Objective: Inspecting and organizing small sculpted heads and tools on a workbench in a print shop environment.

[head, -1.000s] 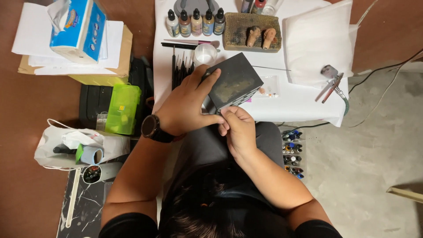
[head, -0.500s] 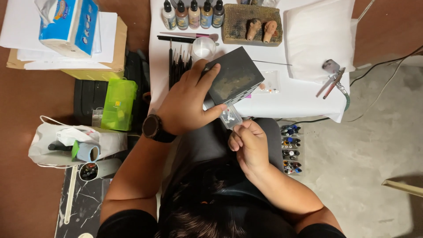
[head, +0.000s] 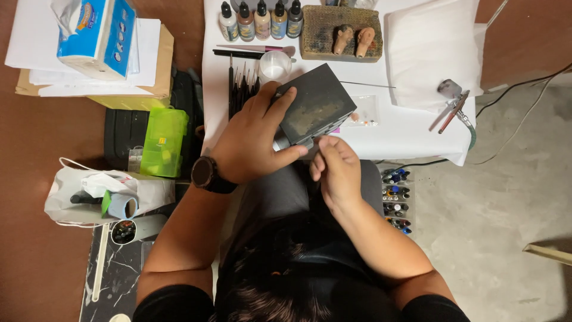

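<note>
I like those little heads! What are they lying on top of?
The two small heads lie on a rough brown-green block. The block rests on the white table; whatever is beneath it is covered.

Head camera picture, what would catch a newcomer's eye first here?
First, the dark grey box at the centre, gripped by the left hand over the white table's near edge, with the right hand just below it. Then the bright green case at left, and the row of dropper bottles along the top.

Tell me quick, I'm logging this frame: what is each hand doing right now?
Left hand: closed around the dark grey box, holding it up.
Right hand: fingers curled at the box's lower edge; any grasp cannot be told.
</note>
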